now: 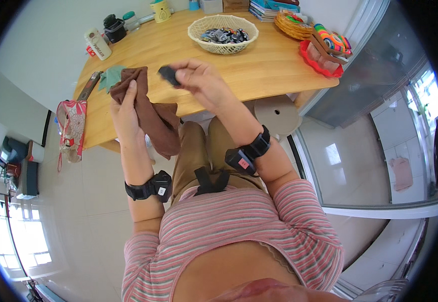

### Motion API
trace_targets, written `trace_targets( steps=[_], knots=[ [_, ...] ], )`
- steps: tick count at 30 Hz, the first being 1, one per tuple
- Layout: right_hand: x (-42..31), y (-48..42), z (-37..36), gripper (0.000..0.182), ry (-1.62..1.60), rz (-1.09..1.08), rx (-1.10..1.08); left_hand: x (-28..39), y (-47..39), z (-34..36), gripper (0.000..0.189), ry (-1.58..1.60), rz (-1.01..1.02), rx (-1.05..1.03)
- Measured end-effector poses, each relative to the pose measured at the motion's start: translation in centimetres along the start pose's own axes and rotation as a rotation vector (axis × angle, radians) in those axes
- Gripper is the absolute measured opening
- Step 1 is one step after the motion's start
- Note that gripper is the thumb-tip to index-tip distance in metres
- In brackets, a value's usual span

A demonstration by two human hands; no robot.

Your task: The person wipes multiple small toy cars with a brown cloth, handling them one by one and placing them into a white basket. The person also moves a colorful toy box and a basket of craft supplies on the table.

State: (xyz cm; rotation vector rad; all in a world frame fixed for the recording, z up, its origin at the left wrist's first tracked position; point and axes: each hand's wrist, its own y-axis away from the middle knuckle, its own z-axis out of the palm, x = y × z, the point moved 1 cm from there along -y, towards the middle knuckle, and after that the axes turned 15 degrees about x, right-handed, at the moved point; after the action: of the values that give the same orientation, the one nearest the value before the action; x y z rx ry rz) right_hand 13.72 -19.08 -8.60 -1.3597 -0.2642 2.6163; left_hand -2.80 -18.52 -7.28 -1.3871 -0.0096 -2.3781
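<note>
My left hand [126, 113] grips a brown cloth [149, 117], with the thumb pressed on its upper part. The cloth hangs in folds over the table's front edge toward my lap. Pinched between the thumb and fingers of my right hand [200, 81] is a small dark object [169, 75], slightly blurred, so its exact kind does not show. It is held above the tabletop, to the right of the cloth and apart from it. Beyond my hands stands a cream plastic basket [222, 48] holding several small toy cars [224, 36].
On the wooden table [166, 45], a green cloth [111, 77] lies left of the brown one. A floral pouch [72, 128] hangs over the left edge. A white bottle [98, 44] stands at the back left, a red tray [319, 62] at the right. Below is a round stool [278, 122].
</note>
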Motion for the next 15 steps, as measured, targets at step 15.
trace_targets(
  steps=[15],
  knots=[
    [-11.4, -18.2, -17.0, 0.017, 0.289, -0.114, 0.488, -10.2, -15.5, 9.0, 0.03, 0.098, -0.613, -0.081]
  ],
)
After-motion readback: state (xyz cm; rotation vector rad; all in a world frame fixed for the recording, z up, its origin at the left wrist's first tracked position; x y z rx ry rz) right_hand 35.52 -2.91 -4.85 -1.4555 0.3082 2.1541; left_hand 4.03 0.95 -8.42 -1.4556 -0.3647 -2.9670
